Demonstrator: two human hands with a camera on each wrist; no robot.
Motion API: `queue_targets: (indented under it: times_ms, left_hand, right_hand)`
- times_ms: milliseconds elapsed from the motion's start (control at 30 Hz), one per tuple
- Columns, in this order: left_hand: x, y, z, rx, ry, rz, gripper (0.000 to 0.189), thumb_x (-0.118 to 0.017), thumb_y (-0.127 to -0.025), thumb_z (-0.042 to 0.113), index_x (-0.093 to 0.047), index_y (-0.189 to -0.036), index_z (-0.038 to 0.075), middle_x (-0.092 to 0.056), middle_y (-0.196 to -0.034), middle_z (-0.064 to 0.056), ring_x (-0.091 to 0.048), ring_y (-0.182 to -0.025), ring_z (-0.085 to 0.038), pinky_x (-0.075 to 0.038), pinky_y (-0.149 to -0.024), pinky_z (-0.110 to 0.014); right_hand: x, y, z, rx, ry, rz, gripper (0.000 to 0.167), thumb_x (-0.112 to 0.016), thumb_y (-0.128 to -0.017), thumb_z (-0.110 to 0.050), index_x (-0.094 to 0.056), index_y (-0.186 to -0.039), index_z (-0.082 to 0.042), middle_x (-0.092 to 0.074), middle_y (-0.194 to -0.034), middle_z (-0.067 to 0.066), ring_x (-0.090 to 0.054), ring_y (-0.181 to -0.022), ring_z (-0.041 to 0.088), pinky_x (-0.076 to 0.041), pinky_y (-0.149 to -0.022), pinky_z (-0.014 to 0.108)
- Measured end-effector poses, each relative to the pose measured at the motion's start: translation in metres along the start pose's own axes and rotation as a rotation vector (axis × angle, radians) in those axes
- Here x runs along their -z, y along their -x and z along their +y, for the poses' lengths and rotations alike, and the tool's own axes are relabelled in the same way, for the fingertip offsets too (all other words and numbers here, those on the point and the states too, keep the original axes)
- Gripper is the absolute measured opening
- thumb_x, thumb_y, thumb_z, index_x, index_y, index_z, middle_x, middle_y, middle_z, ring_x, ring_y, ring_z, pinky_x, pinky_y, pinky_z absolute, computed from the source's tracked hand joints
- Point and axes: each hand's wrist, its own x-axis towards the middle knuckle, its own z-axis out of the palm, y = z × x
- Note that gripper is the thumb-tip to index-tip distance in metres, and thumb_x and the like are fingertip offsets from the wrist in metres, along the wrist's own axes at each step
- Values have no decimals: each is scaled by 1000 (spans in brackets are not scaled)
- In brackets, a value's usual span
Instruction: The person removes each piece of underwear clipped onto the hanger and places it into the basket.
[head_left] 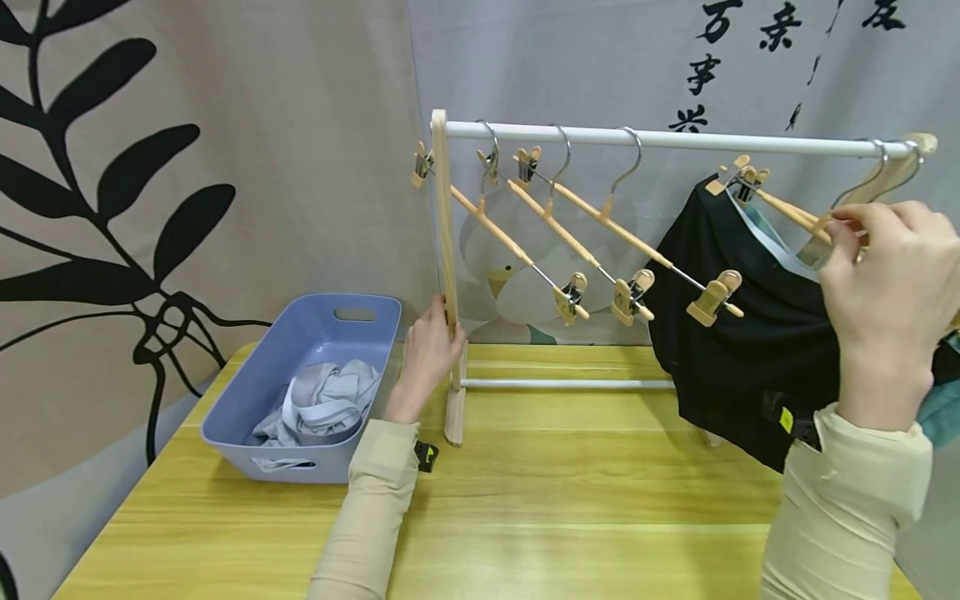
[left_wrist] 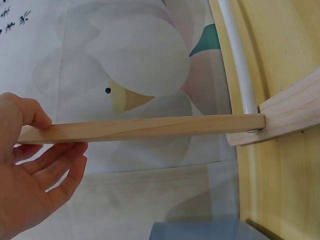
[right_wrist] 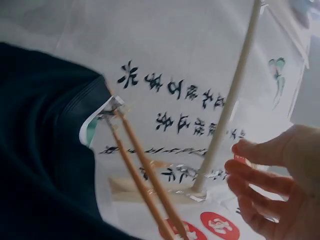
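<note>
My left hand [head_left: 429,354] grips the left wooden upright [left_wrist: 150,127] of a clothes rack, thumb on one side and fingers on the other. On the rack's white rail [head_left: 525,133] hang clip hangers [head_left: 570,233] of pale wood with metal hooks. Black garments [head_left: 742,333] hang from the clips of the hangers at the right end. Beside those hangers is my right hand [head_left: 892,283], its fingers loosely bent and thumb near the index finger. In the right wrist view the fingertips [right_wrist: 237,167] stand apart from two wooden hanger bars [right_wrist: 145,175], and no object shows in them.
A blue plastic basket [head_left: 225,425] stands on the wooden table [head_left: 555,500] left of the rack, with crumpled light grey cloth [head_left: 330,404] inside. A lower white bar [head_left: 562,384] joins the rack's feet. Teal cloth [head_left: 941,412] shows at the far right. Printed curtains hang behind.
</note>
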Motion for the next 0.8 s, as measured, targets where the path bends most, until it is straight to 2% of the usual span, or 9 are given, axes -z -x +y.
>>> queue_targets:
  times_ms: [233,400,533,667,800]
  left_hand:
    - [0,0,0,4,4,0,39,-59,-88,10,-47,-122,-5,-66,-96,-20,-67,-78,-39,-54,-65,-46]
    - [0,1,0,-6,-1,7,39,-59,-87,10,-48,-122,-5,-66,-95,-20,-67,-77,-39,-54,-64,-46]
    - [0,1,1,-5,-3,-2,39,-57,-88,11,-47,-122,-5,-66,-96,-20,-67,-77,-38,-54,-64,-45]
    - [0,1,1,5,3,-12,39,-57,-88,11,-48,-122,-5,-66,-97,-20,-67,-78,-38,-54,-64,-45]
    - [0,1,2,7,1,-13,38,-57,-88,11,-48,-122,-5,-66,-96,-20,-67,-77,-38,-55,-63,-44]
  right_hand:
    - [-9,-8,12,-168,182,-215,33,-39,-98,-8,-57,-117,13,-53,-118,33,-44,-113,49,-32,-98,58]
    - [-19,-13,22,-211,318,-379,35,-39,-95,-11,-53,-118,11,-49,-119,33,-43,-112,53,-37,-92,64]
    - [-28,-14,27,-226,362,-459,32,-41,-91,-8,-51,-114,12,-46,-112,32,-42,-109,53,-39,-88,64]
    - [-34,-13,29,-247,331,-432,33,-41,-89,-2,-52,-117,12,-47,-110,32,-45,-105,54,-41,-86,65]
    - [-37,-11,32,-249,219,-311,34,-41,-87,1,-58,-114,12,-51,-107,33,-47,-100,57,-38,-83,67]
